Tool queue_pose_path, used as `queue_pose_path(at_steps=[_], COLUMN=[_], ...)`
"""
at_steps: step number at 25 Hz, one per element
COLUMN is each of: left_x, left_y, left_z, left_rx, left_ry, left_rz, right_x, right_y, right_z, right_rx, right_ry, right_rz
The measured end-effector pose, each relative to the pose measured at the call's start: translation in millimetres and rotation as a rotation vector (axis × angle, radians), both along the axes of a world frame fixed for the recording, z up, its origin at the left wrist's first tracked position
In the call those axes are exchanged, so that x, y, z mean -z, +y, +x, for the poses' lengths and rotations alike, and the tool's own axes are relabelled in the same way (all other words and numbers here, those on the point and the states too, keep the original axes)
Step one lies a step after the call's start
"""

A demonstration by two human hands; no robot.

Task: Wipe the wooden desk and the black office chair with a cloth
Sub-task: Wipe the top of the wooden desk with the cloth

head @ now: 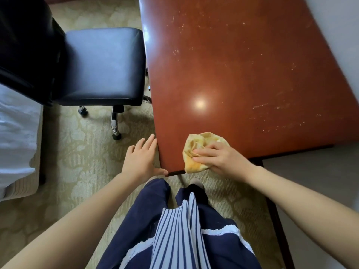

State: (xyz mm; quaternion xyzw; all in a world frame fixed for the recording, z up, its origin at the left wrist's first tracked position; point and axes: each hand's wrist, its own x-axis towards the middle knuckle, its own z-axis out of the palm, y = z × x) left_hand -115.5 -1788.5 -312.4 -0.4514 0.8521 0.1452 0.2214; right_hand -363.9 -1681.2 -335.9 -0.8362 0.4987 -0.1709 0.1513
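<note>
The crumpled yellow cloth [196,152] is pressed by the right hand [219,160] at the reddish wooden worktop's [242,70] near corner; unwiped surface stretches ahead. The left hand [140,160], spread empty, rests against the edge.

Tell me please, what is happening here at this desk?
A person is wiping the wooden desk. The right hand presses a crumpled yellow cloth onto the desk's near corner, and the left hand rests open against the desk's edge beside it. The black office chair stands to the left of the desk on the carpet, and no hand is touching it.
</note>
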Motion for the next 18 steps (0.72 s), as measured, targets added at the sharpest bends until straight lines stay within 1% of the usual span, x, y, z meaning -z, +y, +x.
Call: queue_pose_path(at_steps=[2, 4, 7, 10, 12, 14, 15, 16, 17, 18], left_x=[-1, -2, -3, -7, -11, -15, -17, -20, -21, -22], left_y=[-2, -3, -4, -3, -2, -2, 0, 3, 6, 9], left_z=[-2, -5, -9, -18, -29, -44, -54, -64, -76, -89], left_rx=[0.038, 0.065, 0.083, 0.077, 0.057, 0.071, 0.095, 0.121, 0.148, 0.174], left_ry=[-0.035, -0.075, -0.137, -0.215, -0.221, -0.177, -0.152, -0.131, -0.111, -0.093], left_rz=[-0.032, -0.045, -0.072, -0.101, -0.122, -0.125, -0.122, -0.119, -0.118, -0.117], right_x=[-4, -8, -11, -8, -2, 4, 5, 6, 7, 7], right_y=[5, 9, 7, -11, -28, -40, -43, -42, -38, -29], right_z=[-33, -70, -120, -142, -131, -99, -82, -65, -50, -38], right_rx=[0.013, 0.105, 0.366, 0.692, 0.940, 1.181, 1.258, 1.263, 1.197, 1.090], right_ry=[0.056, 0.110, 0.149, 0.164, 0.106, -0.020, -0.099, -0.160, -0.168, -0.138], right_rz=[0.016, 0.044, 0.073, 0.109, 0.121, 0.113, 0.109, 0.112, 0.110, 0.096])
